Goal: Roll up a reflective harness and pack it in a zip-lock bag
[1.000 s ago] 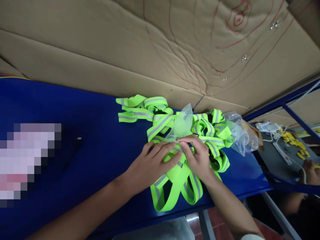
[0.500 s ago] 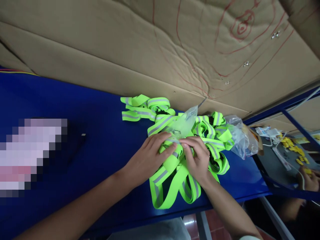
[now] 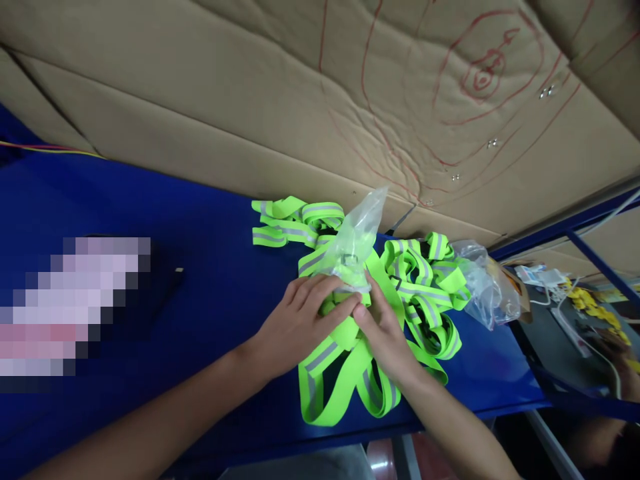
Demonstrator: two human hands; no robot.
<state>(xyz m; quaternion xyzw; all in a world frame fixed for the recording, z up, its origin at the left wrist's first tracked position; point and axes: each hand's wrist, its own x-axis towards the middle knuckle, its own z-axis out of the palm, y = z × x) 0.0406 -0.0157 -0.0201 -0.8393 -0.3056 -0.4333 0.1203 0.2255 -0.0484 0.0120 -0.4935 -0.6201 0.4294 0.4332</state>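
My left hand [image 3: 295, 323] is wrapped round a bundled neon-green reflective strap [image 3: 327, 305] at the mouth of a clear plastic bag [image 3: 363, 227]. On the other side, my right hand [image 3: 387, 340] grips the same bundle, its thumb close to my left fingertips. The bag stands up beyond my fingers, with a dark buckle [image 3: 349, 259] showing through it. Under and in front of my hands, wide loops of strap [image 3: 330, 403] lie on the blue table [image 3: 215, 307]. More tangled straps [image 3: 425, 291] are heaped to the right. Fingers hide part of the bundle.
A smaller group of straps [image 3: 285, 220] lies at the back by the cardboard wall [image 3: 225, 93]. Crumpled clear bags [image 3: 490, 287] sit at the right end. Beyond a blue frame, another table holds yellow pieces [image 3: 590, 307], near a person's arm. A pixelated patch covers something at left.
My hands have drawn closer together round the bundle, and the bag now covers more of it, standing taller with the buckle visible inside. The view has shifted slightly.
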